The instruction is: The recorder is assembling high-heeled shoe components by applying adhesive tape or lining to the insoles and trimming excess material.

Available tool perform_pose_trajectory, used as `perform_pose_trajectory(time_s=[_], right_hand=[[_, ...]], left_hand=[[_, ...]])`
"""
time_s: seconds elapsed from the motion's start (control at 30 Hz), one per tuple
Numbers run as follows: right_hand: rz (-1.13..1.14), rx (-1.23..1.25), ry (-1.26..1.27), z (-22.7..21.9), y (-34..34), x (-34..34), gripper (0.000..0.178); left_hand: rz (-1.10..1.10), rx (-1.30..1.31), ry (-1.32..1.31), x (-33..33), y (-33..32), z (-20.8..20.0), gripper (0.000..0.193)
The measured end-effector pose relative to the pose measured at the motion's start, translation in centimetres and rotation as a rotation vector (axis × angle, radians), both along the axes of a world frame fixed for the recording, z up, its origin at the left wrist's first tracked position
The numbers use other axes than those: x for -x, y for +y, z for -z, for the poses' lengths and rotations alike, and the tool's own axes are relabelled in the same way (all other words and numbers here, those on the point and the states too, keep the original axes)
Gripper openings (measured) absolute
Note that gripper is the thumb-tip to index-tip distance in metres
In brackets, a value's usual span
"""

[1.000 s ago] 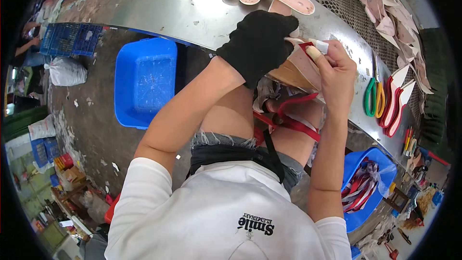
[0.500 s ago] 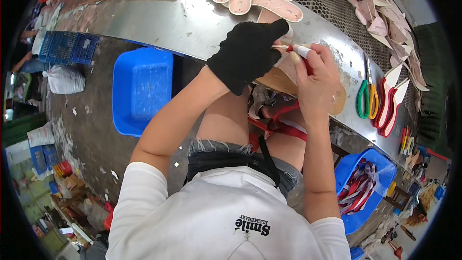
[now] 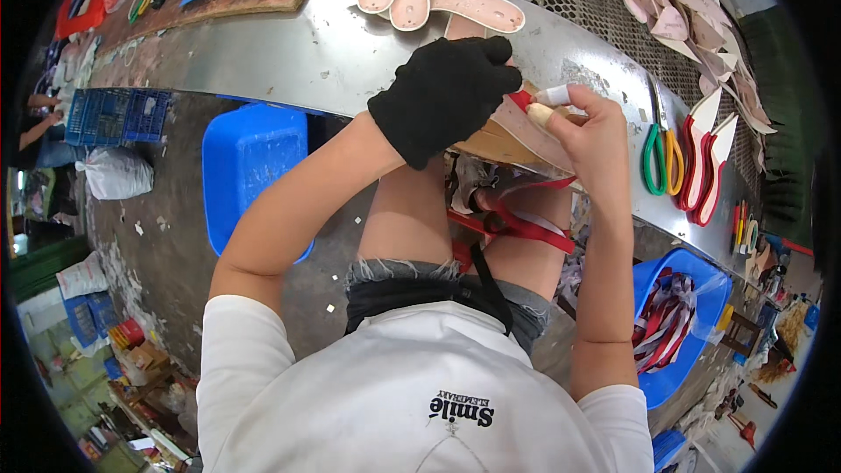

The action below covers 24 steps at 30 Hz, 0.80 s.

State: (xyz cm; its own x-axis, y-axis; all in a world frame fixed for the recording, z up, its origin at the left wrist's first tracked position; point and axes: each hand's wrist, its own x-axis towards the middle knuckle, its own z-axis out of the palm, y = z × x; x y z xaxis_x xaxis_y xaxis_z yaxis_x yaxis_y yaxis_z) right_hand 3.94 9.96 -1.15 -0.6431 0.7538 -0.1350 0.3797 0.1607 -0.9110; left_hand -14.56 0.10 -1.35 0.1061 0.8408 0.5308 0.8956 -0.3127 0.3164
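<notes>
My left hand [image 3: 447,96], in a black glove, is closed on one end of a pale pink shoe insole [image 3: 536,133] over the table's near edge. A bit of red strip [image 3: 523,99] shows at the insole's end, beside the gloved fingertips. My right hand [image 3: 596,127] is bare, with white tape on one finger and a beige cover on the thumb. Its thumb and forefinger pinch the red strip next to the insole; the exact grip is partly hidden. A long red strip [image 3: 530,229] hangs in loops over my thighs.
On the metal table [image 3: 280,44] lie pink insoles [image 3: 477,9], green-handled scissors [image 3: 653,158], orange-handled scissors [image 3: 674,162] and red-edged insoles [image 3: 701,153]. More insole pieces [image 3: 670,13] pile on mesh. Blue tubs stand left [image 3: 210,184] and right [image 3: 692,359], the right one holding red and white strips.
My right hand has drawn a little to the right, away from the glove, baring more red strip. The strip across my thighs has shifted. The whole view has turned slightly.
</notes>
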Motion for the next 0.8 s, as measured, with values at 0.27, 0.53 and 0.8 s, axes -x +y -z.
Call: perform_pose_trajectory(time_s=[0.27, 0.53, 0.8], right_hand=[[0.039, -0.665, -0.154, -0.2, -3.2, 1.4, 0.009], [-0.059, -0.749, -0.272, -0.9, -2.3, -0.3, 0.011], [-0.209, -0.239, -0.154, -3.2, 2.8, -3.7, 0.016]], left_hand=[[0.067, 0.069, 0.003, -0.1, 0.7, -0.1, 0.015], [0.096, 0.062, 0.249, -0.9, 3.2, -0.4, 0.018], [0.263, 0.061, -0.061, -1.6, 3.4, 1.2, 0.025]])
